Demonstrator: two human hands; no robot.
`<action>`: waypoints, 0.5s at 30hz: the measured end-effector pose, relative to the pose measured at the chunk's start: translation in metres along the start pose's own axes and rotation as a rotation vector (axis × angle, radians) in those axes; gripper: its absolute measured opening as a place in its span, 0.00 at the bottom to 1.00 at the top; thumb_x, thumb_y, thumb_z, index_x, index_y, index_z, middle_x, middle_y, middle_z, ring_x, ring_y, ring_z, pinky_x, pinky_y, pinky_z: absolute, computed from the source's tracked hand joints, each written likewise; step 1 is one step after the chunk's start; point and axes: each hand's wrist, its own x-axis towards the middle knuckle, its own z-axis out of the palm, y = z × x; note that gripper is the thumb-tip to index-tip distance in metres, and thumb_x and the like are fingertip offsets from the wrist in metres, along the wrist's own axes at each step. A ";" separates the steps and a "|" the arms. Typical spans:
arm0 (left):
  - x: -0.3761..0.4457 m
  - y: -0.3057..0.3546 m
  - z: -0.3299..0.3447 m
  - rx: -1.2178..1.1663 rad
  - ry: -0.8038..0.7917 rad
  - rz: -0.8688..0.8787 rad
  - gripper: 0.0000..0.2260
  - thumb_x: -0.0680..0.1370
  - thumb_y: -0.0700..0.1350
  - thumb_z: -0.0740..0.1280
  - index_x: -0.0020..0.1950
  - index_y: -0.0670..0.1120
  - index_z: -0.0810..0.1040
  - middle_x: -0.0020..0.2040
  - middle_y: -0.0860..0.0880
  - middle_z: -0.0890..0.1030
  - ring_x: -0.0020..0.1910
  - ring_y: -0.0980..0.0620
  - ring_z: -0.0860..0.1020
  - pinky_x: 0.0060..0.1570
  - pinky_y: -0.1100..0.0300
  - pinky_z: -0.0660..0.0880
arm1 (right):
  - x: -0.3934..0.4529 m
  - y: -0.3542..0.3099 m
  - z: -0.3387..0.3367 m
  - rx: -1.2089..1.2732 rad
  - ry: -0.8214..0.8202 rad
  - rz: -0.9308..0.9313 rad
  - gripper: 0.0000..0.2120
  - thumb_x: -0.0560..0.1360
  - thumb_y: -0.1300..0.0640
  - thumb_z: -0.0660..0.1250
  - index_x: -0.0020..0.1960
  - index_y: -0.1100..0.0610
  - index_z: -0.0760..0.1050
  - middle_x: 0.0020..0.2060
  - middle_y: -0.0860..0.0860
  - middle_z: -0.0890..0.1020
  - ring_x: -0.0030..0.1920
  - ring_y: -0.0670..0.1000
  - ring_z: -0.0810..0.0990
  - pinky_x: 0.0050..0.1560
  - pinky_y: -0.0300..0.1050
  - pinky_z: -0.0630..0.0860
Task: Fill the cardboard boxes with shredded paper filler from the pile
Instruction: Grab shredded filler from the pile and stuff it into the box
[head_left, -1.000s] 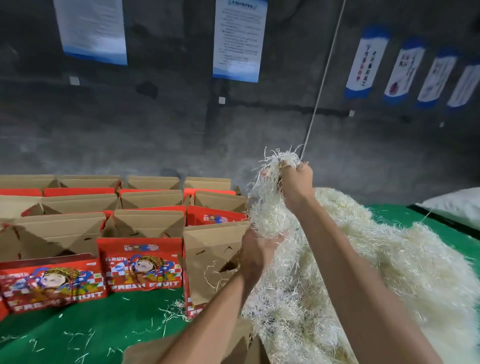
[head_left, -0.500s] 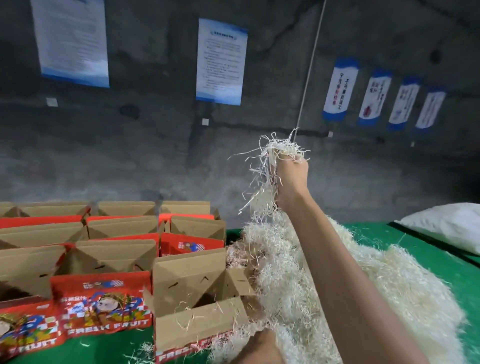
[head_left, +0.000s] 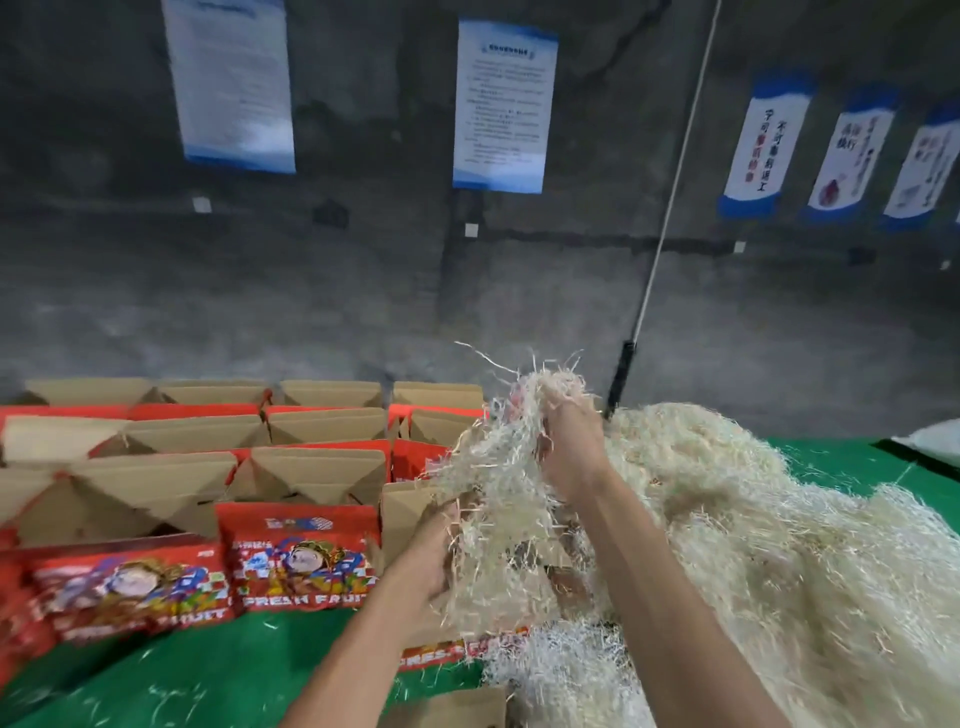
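Nearest, a plain brown cardboard flap (head_left: 447, 706) sits at the bottom edge on the green felt-like worktop (head_left: 249, 670), which is littered with loose pale strands. Both bare forearms reach up from there. The left hand (head_left: 434, 551) grasps the lower part of a clump of cream shredded paper filler (head_left: 498, 499), fingers curled into it; the right hand (head_left: 569, 441), higher up, clenches the top of the same clump, so the bundle hangs stretched between them, its long axis running nearly upright with frayed ends sticking upward. The clump is held over an open red printed cardboard box (head_left: 447, 652) lettered "FRESH FRUIT", whose brown flaps stand up. To the right, the large heaped pile of cream shredded paper (head_left: 753, 545) spreads across the worktop. To the left, rows of open red-and-brown fruit boxes (head_left: 301, 556) stand side by side, flaps raised. Behind rises a grey concrete wall (head_left: 363, 270) hung with white and blue paper notices (head_left: 504, 104) and crossed by a thin white cord (head_left: 675, 171).
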 end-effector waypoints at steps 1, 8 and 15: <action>-0.010 -0.002 -0.016 -0.012 0.067 0.088 0.25 0.81 0.55 0.63 0.74 0.45 0.66 0.68 0.37 0.74 0.62 0.43 0.78 0.58 0.49 0.77 | -0.011 0.016 0.007 -0.030 -0.013 -0.020 0.15 0.82 0.62 0.59 0.64 0.49 0.76 0.39 0.42 0.73 0.40 0.42 0.71 0.47 0.43 0.73; -0.056 -0.013 -0.058 -0.084 0.202 -0.058 0.46 0.72 0.70 0.66 0.78 0.40 0.59 0.77 0.43 0.64 0.76 0.39 0.62 0.71 0.49 0.61 | -0.108 0.140 0.045 -0.297 -0.217 0.076 0.19 0.84 0.60 0.54 0.74 0.51 0.65 0.60 0.42 0.77 0.54 0.50 0.81 0.57 0.44 0.79; -0.055 -0.025 -0.083 0.218 0.388 0.041 0.22 0.80 0.32 0.63 0.73 0.33 0.63 0.70 0.36 0.70 0.64 0.43 0.72 0.56 0.60 0.75 | -0.154 0.186 0.047 0.167 -0.094 0.632 0.15 0.85 0.62 0.53 0.67 0.56 0.71 0.47 0.52 0.85 0.50 0.54 0.84 0.59 0.55 0.78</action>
